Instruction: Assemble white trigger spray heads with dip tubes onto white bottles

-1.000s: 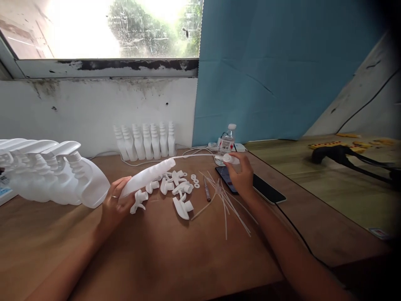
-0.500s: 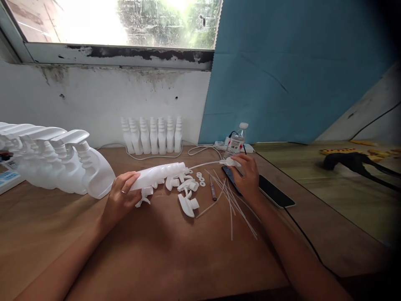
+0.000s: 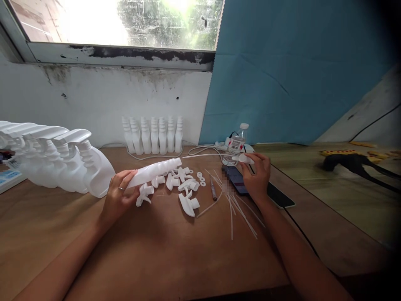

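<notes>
My left hand (image 3: 120,190) is closed around the lower part of a white plastic bottle (image 3: 153,172), tilted with its ribbed neck toward the right. My right hand (image 3: 257,175) pinches a white spray head (image 3: 245,158), partly hidden by the fingers. From it a thin dip tube (image 3: 206,155) runs left, its free end just beyond the bottle's mouth. Below the bottle lie several loose white trigger spray heads (image 3: 188,205). Small white washers (image 3: 201,179), a small pointed tool (image 3: 213,190) and several loose tubes (image 3: 233,205) are on the wooden table (image 3: 175,259).
Several white bottles (image 3: 154,136) stand along the wall. At the left are larger bottles with spray heads (image 3: 97,171). A clear water bottle (image 3: 235,146), a phone (image 3: 235,180) and a second dark phone (image 3: 280,195) with a cable lie near my right hand.
My right hand has moved right with the spray head, so the tube's end has drawn away from the bottle's mouth. The bottle has shifted slightly left and its neck has risen.
</notes>
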`<action>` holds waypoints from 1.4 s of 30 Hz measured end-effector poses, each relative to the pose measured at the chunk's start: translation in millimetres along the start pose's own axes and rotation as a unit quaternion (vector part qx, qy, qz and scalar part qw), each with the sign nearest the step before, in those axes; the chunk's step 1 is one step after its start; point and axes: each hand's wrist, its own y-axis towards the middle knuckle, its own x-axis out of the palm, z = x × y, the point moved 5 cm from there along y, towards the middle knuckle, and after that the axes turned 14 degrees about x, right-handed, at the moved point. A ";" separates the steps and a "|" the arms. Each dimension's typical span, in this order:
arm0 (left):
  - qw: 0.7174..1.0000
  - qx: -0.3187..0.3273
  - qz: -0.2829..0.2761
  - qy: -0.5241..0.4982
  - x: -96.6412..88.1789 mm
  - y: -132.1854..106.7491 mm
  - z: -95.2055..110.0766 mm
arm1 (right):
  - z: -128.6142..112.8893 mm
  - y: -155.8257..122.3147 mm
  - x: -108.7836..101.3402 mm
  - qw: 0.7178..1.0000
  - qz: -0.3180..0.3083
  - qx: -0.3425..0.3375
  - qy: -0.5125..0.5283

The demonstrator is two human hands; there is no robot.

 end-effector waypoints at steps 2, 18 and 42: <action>1.000 -0.002 0.003 -0.003 0.2 -0.2 -0.3 | 2.6 0.0 0.3 1.000 -0.001 0.003 -0.002; 0.965 -0.076 -0.021 -0.251 -0.2 6.1 58.7 | -79.6 -12.4 4.3 0.986 -0.015 -0.136 0.097; 0.648 -0.382 -0.068 -0.655 63.6 -36.2 78.3 | -175.4 1.3 49.0 0.944 -0.133 0.112 0.281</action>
